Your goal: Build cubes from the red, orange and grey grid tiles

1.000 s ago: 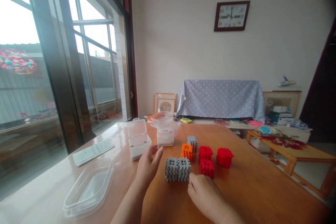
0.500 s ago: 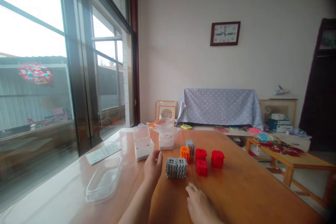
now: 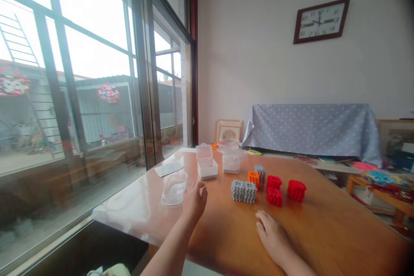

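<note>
My left hand (image 3: 195,202) is beside the right edge of a clear plastic container (image 3: 174,189), its fingers loosely bent and the thumb apart. Whether it touches the container is hard to tell. My right hand (image 3: 271,233) rests low over the table, fingers extended and holding nothing. Beyond it is a block of interlocked grey plastic pieces (image 3: 243,191). Behind that are an orange block (image 3: 253,177) and a smaller grey one (image 3: 259,173). Red blocks (image 3: 274,197) stand to the right, with another red block (image 3: 296,190) set apart.
A white box with a raised lid (image 3: 207,170) stands beyond my left hand, next to another clear-topped box (image 3: 230,165). A printed sheet (image 3: 169,168) lies behind the clear container. The wooden table (image 3: 226,233) borders a large window (image 3: 97,51) on the left.
The view has turned left. My left hand has moved away from the large grey block, leftward to the clear container. My right hand stays near the table's front, and the blocks look unmoved.
</note>
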Action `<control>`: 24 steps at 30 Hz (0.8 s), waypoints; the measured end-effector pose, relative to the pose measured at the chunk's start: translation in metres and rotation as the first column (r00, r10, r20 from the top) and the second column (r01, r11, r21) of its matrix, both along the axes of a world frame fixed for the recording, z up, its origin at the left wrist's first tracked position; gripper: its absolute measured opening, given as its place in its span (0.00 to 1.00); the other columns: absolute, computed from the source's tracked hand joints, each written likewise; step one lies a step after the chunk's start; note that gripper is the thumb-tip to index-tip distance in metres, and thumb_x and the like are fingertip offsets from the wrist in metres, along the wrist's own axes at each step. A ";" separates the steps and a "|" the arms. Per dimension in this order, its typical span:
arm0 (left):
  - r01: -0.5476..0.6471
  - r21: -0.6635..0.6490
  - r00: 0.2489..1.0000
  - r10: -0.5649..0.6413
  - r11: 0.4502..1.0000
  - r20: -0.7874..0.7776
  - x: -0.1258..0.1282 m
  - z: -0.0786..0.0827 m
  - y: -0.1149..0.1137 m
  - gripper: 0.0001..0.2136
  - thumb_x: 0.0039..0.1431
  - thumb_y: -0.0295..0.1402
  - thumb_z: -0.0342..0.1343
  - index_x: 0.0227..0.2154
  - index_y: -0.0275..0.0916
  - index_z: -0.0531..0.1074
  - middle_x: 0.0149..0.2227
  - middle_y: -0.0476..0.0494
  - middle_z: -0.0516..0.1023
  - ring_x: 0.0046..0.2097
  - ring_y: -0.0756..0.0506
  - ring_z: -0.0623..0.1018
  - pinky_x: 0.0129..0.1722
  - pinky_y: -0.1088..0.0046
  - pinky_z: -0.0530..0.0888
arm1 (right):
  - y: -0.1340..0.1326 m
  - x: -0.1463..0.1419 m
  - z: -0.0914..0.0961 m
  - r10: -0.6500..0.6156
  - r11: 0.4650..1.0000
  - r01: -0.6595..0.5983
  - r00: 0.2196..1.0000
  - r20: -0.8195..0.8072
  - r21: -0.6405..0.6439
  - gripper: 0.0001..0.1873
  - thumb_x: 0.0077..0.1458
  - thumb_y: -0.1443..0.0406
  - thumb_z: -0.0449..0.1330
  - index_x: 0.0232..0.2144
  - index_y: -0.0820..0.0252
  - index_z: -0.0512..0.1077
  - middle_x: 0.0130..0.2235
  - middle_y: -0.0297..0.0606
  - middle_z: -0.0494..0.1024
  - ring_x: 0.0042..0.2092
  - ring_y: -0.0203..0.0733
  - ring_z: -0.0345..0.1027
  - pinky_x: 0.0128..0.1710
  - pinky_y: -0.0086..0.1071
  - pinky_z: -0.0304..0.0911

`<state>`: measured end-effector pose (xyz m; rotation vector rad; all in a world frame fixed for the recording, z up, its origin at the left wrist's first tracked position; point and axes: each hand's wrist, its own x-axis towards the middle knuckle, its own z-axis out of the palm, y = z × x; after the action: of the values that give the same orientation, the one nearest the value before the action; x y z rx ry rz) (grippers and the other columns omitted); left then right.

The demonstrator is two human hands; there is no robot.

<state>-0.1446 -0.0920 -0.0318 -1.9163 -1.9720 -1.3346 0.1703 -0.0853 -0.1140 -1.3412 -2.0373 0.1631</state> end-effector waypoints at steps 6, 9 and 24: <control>-0.216 -0.046 0.960 0.204 0.975 -0.190 -0.033 0.012 -0.030 0.13 0.64 0.37 0.48 0.47 0.43 0.73 0.50 0.39 0.77 0.53 0.37 0.71 0.53 0.57 0.62 | -0.009 -0.002 0.015 0.026 1.000 -0.026 0.999 0.021 0.002 0.15 0.58 0.69 0.47 0.39 0.61 0.74 0.43 0.47 0.78 0.47 0.47 0.73 0.49 0.37 0.64; -0.291 -0.097 0.938 0.264 0.952 -0.226 -0.046 0.014 -0.035 0.15 0.64 0.39 0.48 0.50 0.42 0.72 0.53 0.38 0.75 0.56 0.35 0.69 0.56 0.55 0.60 | -0.011 -0.003 0.018 0.010 1.000 -0.010 1.000 0.022 -0.002 0.13 0.58 0.69 0.47 0.35 0.59 0.72 0.39 0.43 0.77 0.43 0.46 0.72 0.46 0.35 0.63; -0.399 -0.186 0.887 0.328 0.898 -0.324 -0.068 -0.011 -0.032 0.15 0.62 0.38 0.47 0.48 0.44 0.73 0.52 0.39 0.76 0.56 0.35 0.69 0.59 0.49 0.53 | -0.013 -0.004 0.018 -0.029 1.000 0.029 0.999 0.020 -0.001 0.10 0.58 0.71 0.47 0.30 0.58 0.66 0.34 0.38 0.73 0.38 0.42 0.68 0.41 0.31 0.59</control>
<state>-0.2130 -0.1239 -0.0430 -1.5907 -2.2777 -0.6995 0.1660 -0.0979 -0.0962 -1.3776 -2.0334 0.1389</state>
